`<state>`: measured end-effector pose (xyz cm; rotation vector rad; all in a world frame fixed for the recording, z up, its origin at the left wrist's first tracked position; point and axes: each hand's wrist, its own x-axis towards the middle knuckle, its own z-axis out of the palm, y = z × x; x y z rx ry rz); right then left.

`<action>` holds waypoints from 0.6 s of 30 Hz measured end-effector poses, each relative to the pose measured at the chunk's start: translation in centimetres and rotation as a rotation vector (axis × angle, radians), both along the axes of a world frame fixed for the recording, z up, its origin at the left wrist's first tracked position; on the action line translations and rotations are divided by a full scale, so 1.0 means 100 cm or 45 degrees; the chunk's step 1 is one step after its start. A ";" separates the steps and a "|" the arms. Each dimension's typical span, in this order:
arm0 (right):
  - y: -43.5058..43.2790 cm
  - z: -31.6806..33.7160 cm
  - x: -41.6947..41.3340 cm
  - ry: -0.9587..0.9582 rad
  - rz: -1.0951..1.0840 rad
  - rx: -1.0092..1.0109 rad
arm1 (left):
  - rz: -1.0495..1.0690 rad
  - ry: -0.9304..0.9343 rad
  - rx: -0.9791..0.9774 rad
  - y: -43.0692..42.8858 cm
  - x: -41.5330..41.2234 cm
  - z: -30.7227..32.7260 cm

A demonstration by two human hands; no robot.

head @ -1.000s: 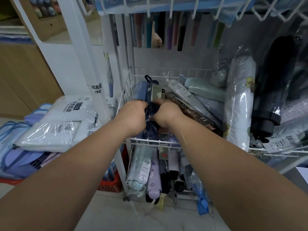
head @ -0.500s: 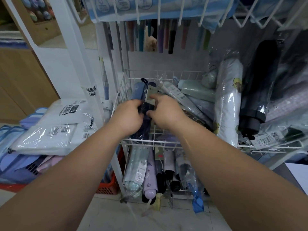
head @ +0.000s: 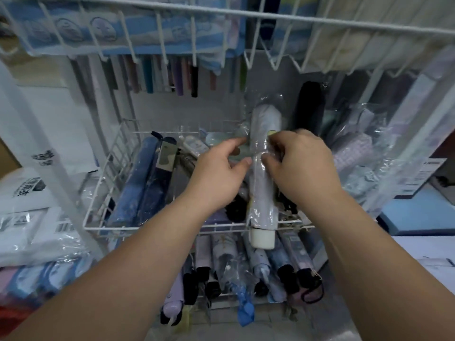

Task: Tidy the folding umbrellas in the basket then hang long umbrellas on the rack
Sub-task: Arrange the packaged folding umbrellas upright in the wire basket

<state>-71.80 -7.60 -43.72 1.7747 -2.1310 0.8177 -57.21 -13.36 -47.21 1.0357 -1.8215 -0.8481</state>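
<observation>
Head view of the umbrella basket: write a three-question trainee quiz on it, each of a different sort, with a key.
1. True or false: the pale wrapped umbrella lies fully inside the wire basket.
2. Which touches that umbrella? A) left hand only B) right hand only C) both
3. Fill in: the umbrella's white handle points ___ the person.

Key
1. False: its handle end pokes out over the front rim.
2. C
3. toward
</observation>
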 end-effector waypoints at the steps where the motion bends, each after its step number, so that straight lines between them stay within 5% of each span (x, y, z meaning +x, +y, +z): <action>1: 0.002 -0.001 -0.002 0.027 0.005 -0.011 | -0.011 0.013 0.024 0.000 -0.006 0.000; 6: 0.005 -0.006 -0.013 0.043 0.033 0.036 | -0.244 -0.049 0.294 -0.002 -0.023 0.000; 18: 0.001 -0.011 -0.012 -0.005 0.167 -0.155 | -0.242 0.468 0.412 0.005 -0.016 0.013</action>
